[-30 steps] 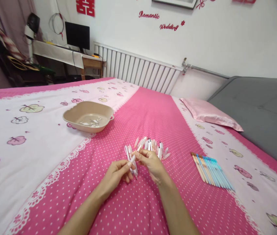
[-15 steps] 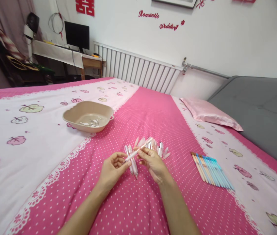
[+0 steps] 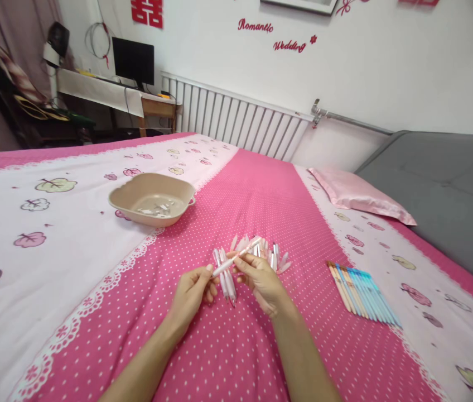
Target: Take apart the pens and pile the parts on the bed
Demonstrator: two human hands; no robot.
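A pale pink-and-white pen is held slanted above the bed, its upper end pointing away to the right. My right hand pinches it near the middle between thumb and fingers. At the pen's lower end, the thumb and fingertips of my left hand are closed on its tip. Beneath the hands, several similar pens lie side by side on the bedspread. Just beyond my right hand is a loose pile of pink and clear pen parts, partly covered by that hand.
A beige basin with small white scraps inside rests on the bed at the left. To the right lies a row of blue and peach pens. A pink pillow is near the grey headboard.
My left thumb and fingers have shifted up and closed round the pen's tip, which was bare before. My right hand and the pen have barely moved.
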